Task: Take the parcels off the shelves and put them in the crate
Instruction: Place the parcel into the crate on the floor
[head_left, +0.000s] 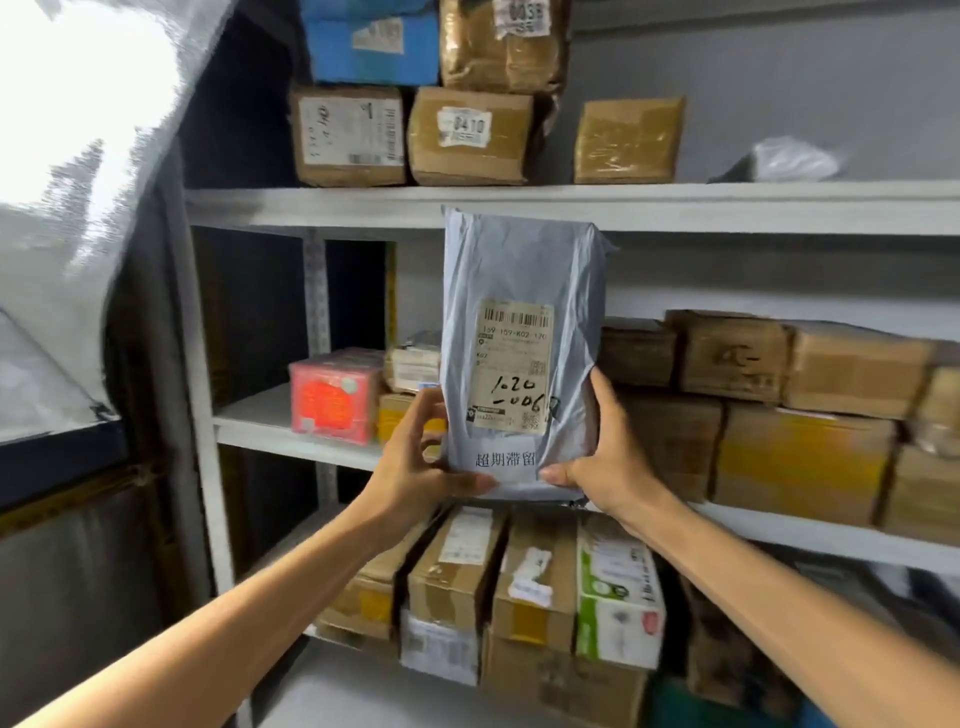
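I hold a grey plastic mailer parcel (522, 270) upright in front of the middle shelf (291, 431). It carries a white label with a barcode and handwritten numbers. My left hand (418, 462) grips its lower left edge, thumb across the bottom front. My right hand (597, 452) grips its lower right edge, fingers behind and thumb under the front. The crate is not in view.
A white metal shelf rack fills the view. Brown cardboard boxes (470, 137) stand on the top shelf (779, 205), more boxes (800, 452) on the middle shelf at right, a pink box (335, 402) at left, and several boxes (535, 587) on the lower shelf. A bright window is at left.
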